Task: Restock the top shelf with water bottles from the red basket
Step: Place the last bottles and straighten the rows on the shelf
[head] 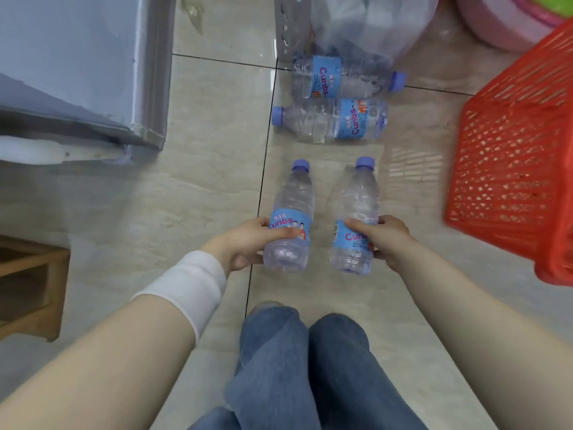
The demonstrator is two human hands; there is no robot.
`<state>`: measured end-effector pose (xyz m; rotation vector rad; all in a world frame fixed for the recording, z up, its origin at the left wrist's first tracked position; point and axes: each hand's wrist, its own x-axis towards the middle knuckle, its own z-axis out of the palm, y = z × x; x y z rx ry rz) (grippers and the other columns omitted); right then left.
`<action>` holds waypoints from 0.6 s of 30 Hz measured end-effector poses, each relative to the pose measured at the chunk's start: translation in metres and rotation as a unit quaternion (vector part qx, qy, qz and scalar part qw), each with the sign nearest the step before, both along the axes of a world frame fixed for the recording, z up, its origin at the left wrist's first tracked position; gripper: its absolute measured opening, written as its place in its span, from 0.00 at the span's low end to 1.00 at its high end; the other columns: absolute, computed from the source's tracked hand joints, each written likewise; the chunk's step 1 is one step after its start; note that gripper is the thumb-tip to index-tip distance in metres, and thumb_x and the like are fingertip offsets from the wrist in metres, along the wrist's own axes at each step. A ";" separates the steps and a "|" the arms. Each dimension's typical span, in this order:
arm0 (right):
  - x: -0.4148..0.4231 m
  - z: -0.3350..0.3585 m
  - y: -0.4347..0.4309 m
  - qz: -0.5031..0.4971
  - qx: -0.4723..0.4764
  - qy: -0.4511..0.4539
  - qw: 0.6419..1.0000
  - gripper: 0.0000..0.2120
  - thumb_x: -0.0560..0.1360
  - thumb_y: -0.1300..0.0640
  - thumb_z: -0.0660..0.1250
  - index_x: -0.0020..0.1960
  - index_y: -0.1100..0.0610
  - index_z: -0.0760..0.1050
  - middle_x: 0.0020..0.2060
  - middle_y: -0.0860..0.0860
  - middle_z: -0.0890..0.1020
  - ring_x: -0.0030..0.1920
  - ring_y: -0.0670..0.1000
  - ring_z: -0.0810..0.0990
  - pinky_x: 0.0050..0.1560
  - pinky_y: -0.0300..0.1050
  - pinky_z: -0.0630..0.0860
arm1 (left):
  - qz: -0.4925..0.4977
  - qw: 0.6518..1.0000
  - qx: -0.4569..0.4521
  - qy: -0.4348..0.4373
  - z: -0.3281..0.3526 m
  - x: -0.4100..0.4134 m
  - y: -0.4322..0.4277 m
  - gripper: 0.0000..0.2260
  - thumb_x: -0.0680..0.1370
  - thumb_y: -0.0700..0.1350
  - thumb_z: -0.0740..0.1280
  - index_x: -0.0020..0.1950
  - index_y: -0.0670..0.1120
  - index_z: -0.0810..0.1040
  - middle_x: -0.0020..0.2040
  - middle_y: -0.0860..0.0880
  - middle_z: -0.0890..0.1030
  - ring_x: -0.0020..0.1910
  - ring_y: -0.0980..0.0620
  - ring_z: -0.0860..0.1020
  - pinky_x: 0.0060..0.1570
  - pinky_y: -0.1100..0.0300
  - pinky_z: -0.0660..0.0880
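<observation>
My left hand [248,243] grips a clear water bottle [293,197] with a blue label and purple cap, held above the tiled floor. My right hand [384,237] grips a second, matching water bottle [356,193] just to its right. Both caps point away from me. Two more bottles lie on their sides on the floor ahead: a nearer lying bottle [328,121] with its cap to the left, and a farther lying bottle [344,77] with its cap to the right. The red basket [511,169] stands at the right. No shelf top is in view.
A grey cabinet [83,66] fills the upper left. A wooden stool [31,280] is at the left edge. A grey metal upright [290,26] and a clear plastic bag [372,23] are at the top, a pink tub [493,20] at the top right. My jeans-clad legs [304,361] are below.
</observation>
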<state>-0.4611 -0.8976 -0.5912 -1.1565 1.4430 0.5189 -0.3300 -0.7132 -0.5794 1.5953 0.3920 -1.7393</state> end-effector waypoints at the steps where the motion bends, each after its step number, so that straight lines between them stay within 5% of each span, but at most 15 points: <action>1: -0.005 0.016 0.003 -0.004 0.003 0.003 1.000 0.11 0.67 0.56 0.75 0.43 0.59 0.75 0.38 0.54 0.81 0.32 0.48 0.79 0.34 0.41 0.77 | 0.006 1.000 -0.003 0.023 0.017 -0.004 0.006 0.24 0.70 0.47 0.74 0.62 0.42 0.73 0.53 0.45 0.83 0.47 0.49 0.82 0.43 0.57 0.79; 5: -0.029 0.103 0.019 -0.029 0.010 0.000 1.000 0.18 0.67 0.58 0.75 0.53 0.61 0.74 0.39 0.53 0.81 0.28 0.45 0.80 0.22 0.33 0.74 | 0.048 0.996 -0.027 0.066 0.117 -0.025 0.029 0.26 0.68 0.48 0.73 0.63 0.40 0.73 0.53 0.44 0.83 0.49 0.49 0.82 0.47 0.57 0.79; 8: -0.044 0.186 0.029 -0.052 0.014 -0.008 0.999 0.22 0.66 0.59 0.76 0.56 0.62 0.73 0.43 0.55 0.81 0.33 0.46 0.81 0.26 0.35 0.77 | 0.073 0.993 -0.039 0.083 0.220 -0.037 0.038 0.21 0.70 0.45 0.72 0.60 0.40 0.75 0.48 0.46 0.84 0.43 0.51 0.83 0.42 0.59 0.80; 12: -0.051 0.320 0.034 -0.069 0.008 -0.037 0.997 0.15 0.66 0.60 0.76 0.48 0.59 0.72 0.40 0.51 0.80 0.35 0.46 0.79 0.26 0.33 0.76 | 0.029 0.994 -0.068 0.085 0.373 -0.042 0.038 0.20 0.69 0.45 0.71 0.59 0.43 0.75 0.48 0.46 0.84 0.43 0.52 0.83 0.41 0.59 0.79; 18: -0.064 0.495 0.011 -0.106 -0.068 -0.108 0.986 0.25 0.65 0.58 0.77 0.57 0.61 0.71 0.49 0.54 0.80 0.39 0.46 0.80 0.27 0.31 0.75 | -0.053 0.987 -0.145 0.039 0.563 -0.050 0.010 0.16 0.70 0.40 0.73 0.56 0.45 0.75 0.46 0.50 0.85 0.44 0.54 0.83 0.42 0.63 0.79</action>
